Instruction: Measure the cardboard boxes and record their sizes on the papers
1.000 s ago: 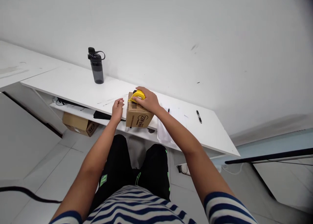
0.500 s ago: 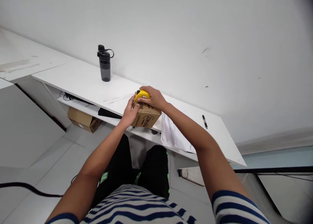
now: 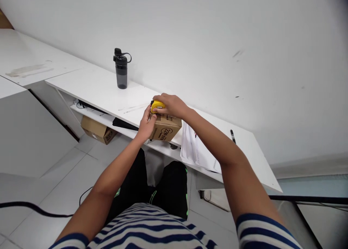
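Observation:
A yellow tape measure (image 3: 157,105) with a black corner is gripped in my right hand (image 3: 174,106), its fingers curled over the top. The tape measure is at the upper left edge of a small brown cardboard box (image 3: 166,130) with dark printing. My left hand (image 3: 146,127) clasps the left side of that box, thumb on the near edge and fingers partly hidden behind it. Its fingertips come close to the tape measure's black corner. Whether any blade is pulled out cannot be made out.
On the white desk (image 3: 95,84) a dark shaker bottle (image 3: 121,73) stands to the left. Papers (image 3: 191,147) and a black marker (image 3: 233,136) lie to the right. Another cardboard box (image 3: 96,129) is beneath the shelf, and a wall (image 3: 203,42) rises behind the desk.
My view has shifted slightly, so the desk, bottle and papers appear a little further right. Both hands keep their hold on the box and the tape measure with hardly any movement.

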A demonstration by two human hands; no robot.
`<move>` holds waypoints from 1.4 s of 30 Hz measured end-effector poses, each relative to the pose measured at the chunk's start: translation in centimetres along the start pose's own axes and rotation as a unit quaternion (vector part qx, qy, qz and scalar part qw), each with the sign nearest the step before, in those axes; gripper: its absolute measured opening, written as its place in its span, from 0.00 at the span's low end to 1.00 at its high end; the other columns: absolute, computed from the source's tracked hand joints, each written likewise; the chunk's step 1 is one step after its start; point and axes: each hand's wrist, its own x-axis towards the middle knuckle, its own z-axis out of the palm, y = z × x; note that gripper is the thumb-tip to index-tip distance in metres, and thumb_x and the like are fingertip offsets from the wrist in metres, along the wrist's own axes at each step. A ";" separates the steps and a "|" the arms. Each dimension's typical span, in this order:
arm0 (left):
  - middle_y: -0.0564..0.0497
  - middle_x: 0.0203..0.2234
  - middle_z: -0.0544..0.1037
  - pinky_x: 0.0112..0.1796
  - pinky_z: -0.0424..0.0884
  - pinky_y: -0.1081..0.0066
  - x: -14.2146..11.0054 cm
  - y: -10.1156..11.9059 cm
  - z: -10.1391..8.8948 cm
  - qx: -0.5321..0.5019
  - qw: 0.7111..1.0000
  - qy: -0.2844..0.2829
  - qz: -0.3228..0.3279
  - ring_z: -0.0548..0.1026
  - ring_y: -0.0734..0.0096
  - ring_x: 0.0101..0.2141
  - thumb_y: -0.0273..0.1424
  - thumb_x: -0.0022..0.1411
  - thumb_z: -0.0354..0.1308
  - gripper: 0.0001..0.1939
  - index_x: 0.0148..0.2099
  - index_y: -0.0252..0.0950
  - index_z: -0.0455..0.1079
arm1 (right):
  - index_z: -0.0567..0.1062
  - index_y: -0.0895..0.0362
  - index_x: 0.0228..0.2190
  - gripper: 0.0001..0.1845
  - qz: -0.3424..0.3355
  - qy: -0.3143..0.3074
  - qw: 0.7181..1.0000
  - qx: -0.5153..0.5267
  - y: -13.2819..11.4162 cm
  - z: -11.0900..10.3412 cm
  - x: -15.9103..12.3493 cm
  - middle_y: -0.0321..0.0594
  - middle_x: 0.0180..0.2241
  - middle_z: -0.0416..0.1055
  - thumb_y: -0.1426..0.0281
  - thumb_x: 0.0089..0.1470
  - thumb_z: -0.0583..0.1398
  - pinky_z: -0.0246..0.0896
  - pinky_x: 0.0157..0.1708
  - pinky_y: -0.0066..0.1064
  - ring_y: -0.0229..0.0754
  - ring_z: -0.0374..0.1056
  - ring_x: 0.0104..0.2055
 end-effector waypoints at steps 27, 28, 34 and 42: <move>0.48 0.57 0.72 0.60 0.61 0.62 0.8 0.6 0.9 0.159 0.982 0.024 0.095 0.67 0.62 0.58 0.31 0.68 0.48 0.19 0.59 0.38 0.69 | 0.60 0.48 0.62 0.33 0.199 0.088 0.974 0.060 6.0 -2.0 -13.0 0.44 0.55 0.67 0.57 0.57 0.59 0.60 0.52 0.45 0.52 0.64 0.54; 0.48 0.57 0.72 0.60 0.60 0.62 0.7 0.6 0.9 0.149 0.985 0.023 0.089 0.67 0.61 0.58 0.32 0.68 0.49 0.19 0.58 0.39 0.69 | 0.59 0.49 0.63 0.35 0.202 0.095 0.973 0.063 5.9 -2.0 -12.6 0.44 0.56 0.66 0.57 0.57 0.59 0.60 0.53 0.46 0.53 0.64 0.54; 0.49 0.58 0.71 0.63 0.57 0.59 0.5 0.3 0.6 0.078 0.995 0.019 0.055 0.65 0.58 0.61 0.38 0.65 0.55 0.20 0.58 0.45 0.70 | 0.59 0.54 0.63 0.39 0.174 0.110 0.976 0.066 3.5 -1.2 -8.5 0.49 0.58 0.65 0.58 0.53 0.61 0.60 0.55 0.48 0.54 0.63 0.56; 0.37 0.62 0.65 0.51 0.71 0.58 0.8 -0.1 0.6 -0.013 0.997 0.031 -0.070 0.72 0.55 0.54 0.44 0.58 0.62 0.49 0.72 0.45 0.37 | 0.37 0.51 0.69 0.49 0.174 0.173 0.955 0.165 -4.5 1.2 -2.0 0.48 0.62 0.60 0.56 0.56 0.58 0.65 0.51 0.42 0.48 0.66 0.53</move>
